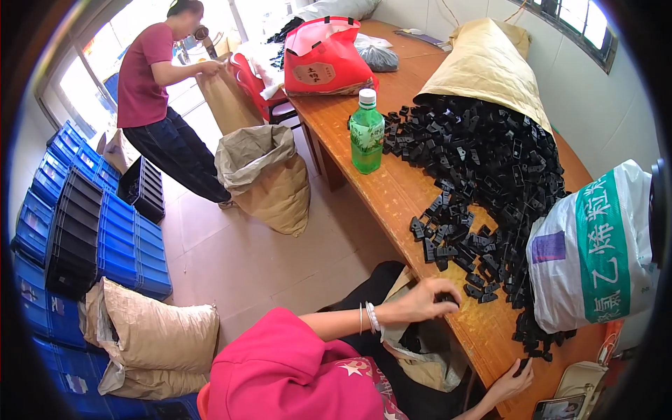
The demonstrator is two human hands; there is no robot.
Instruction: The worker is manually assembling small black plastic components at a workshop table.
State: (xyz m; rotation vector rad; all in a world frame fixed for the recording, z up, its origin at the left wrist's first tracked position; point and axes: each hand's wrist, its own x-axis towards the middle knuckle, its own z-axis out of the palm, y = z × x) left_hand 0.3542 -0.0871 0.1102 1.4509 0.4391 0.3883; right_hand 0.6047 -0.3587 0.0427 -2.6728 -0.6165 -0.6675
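Observation:
Small black plastic parts lie in a big heap on the wooden table, spilling from the mouth of a tan sack. My left hand, with bracelets at its wrist, is over the table's edge, its fingers curled round a black plastic part. Below it hangs an opened sack with dark contents. At the heap's near end, my right hand pinches another black plastic part between thumb and finger, close to the tabletop.
A green bottle and a red bag stand along the table's left edge. A white-and-green sack borders the heap. A phone lies by a pouch. A co-worker stands beyond an open paper sack; blue crates line the left.

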